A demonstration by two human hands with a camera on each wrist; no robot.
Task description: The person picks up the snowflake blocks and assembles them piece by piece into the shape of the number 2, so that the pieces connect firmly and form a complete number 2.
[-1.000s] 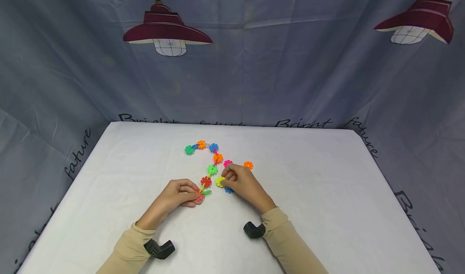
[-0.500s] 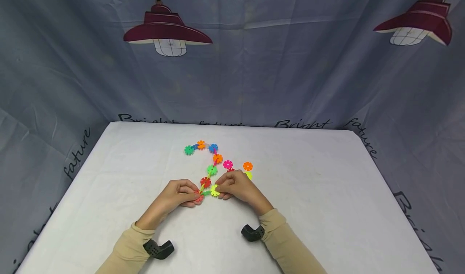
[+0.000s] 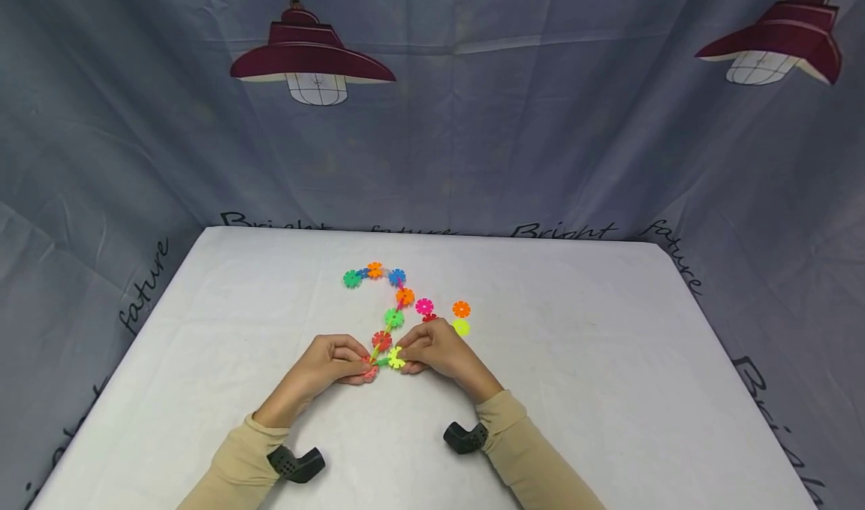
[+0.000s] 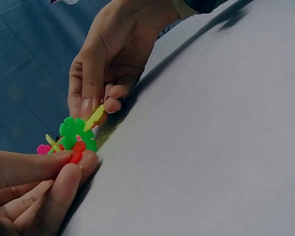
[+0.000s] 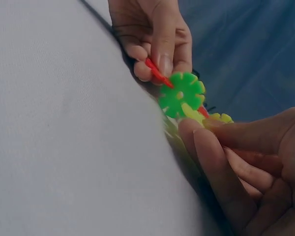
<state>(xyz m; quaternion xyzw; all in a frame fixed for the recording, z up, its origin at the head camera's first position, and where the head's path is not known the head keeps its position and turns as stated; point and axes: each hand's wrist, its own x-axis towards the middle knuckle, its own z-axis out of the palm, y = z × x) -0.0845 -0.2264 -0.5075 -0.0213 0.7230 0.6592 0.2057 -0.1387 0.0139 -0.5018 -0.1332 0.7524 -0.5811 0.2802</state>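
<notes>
My left hand (image 3: 336, 358) pinches a red snowflake disc (image 4: 78, 151) between thumb and fingers, at the near end of a curved chain of linked discs. A green snowflake disc (image 5: 174, 101) stands on edge, joined to that red one. With thumb and forefinger my right hand (image 3: 439, 351) grips a yellow snowflake disc (image 5: 191, 112). Its edge meets the green disc's rim; how deep the slots engage is hard to tell. Up the table the chain runs through a red disc (image 3: 381, 340), a green disc (image 3: 394, 318) and an orange disc (image 3: 405, 297), then curls left.
Loose discs lie just beyond my right hand: a pink one (image 3: 424, 306), an orange one (image 3: 461, 309), a yellow one (image 3: 461, 327), and a partly hidden red one (image 3: 429, 318). The white table (image 3: 595, 360) ends at a grey-blue curtain (image 3: 446, 142).
My right hand has picked up the yellow disc from beside the chain and carried it left and nearer to the green disc, where they now meet. My left hand has stayed in place.
</notes>
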